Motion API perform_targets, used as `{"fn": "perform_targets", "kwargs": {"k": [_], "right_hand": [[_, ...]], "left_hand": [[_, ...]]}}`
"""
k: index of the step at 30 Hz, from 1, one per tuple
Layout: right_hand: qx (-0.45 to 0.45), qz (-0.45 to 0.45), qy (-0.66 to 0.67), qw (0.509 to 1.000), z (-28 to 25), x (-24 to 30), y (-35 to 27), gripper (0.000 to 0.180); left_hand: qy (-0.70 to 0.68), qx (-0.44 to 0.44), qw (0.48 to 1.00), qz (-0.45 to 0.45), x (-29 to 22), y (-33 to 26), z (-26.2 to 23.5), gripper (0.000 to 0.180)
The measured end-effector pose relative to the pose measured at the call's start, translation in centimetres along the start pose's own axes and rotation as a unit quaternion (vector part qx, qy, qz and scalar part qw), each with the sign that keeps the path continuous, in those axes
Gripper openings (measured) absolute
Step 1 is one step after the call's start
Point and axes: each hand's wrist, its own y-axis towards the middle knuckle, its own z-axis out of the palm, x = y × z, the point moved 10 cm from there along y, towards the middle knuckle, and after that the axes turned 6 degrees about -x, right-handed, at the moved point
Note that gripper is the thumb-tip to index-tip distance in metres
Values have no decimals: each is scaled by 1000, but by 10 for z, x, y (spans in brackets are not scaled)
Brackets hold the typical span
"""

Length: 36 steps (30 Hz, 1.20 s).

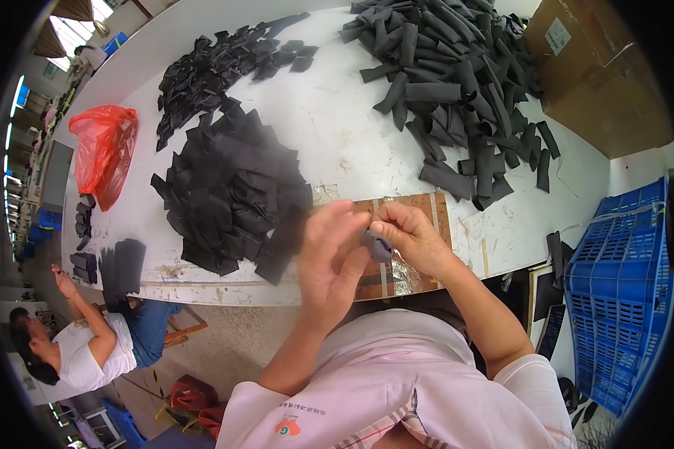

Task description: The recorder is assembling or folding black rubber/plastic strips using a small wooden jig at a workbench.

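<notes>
In front of my chest, over the table's near edge, my right hand point(419, 238) pinches a small rolled dark grey fabric tube point(378, 247) between thumb and fingers. Its open end faces me. My left hand point(328, 258) is beside the tube, fingers stretched out and somewhat blurred, the thumb close to the fabric; whether it touches cannot be made out. Left of my hands lies a heap of flat black fabric pieces point(228, 187). Farther right is a big pile of dark grey fabric tubes point(457, 90).
Under my hands is a brown board point(438, 217) with tape strips on the white table point(337, 112). Smaller black pieces point(210, 71) lie at the back left, near a red plastic bag point(103, 150). A cardboard box point(606, 75) and blue crates point(621, 292) stand right. Another person point(93, 348) sits left.
</notes>
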Motion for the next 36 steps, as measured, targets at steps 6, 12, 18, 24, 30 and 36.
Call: {"fn": "perform_targets", "kwargs": {"k": [6, 12, 18, 24, 30, 36], "right_hand": [[-80, -347, -369, 859, 18, 116, -38, 33], [-51, -318, -447, 834, 16, 60, -24, 23], [-55, -319, -321, 890, 11, 60, -29, 14], [-31, -260, -326, 908, 9, 25, -19, 13], [-20, -248, -393, 885, 11, 48, -21, 17], [-23, -283, -431, 856, 23, 57, -21, 24]], "left_hand": [[-273, -77, 954, -97, 6, -4, -10, 10], [-366, -68, 906, -201, 42, -30, 11, 16], [-197, 147, 961, -125, 0, 10, 36, 13], [-68, 107, 979, -157, 9, 8, 38, 9], [-282, -18, 953, -106, 0, 5, 9, 18], [-486, -91, 839, -228, 36, -6, -1, 14]]}}
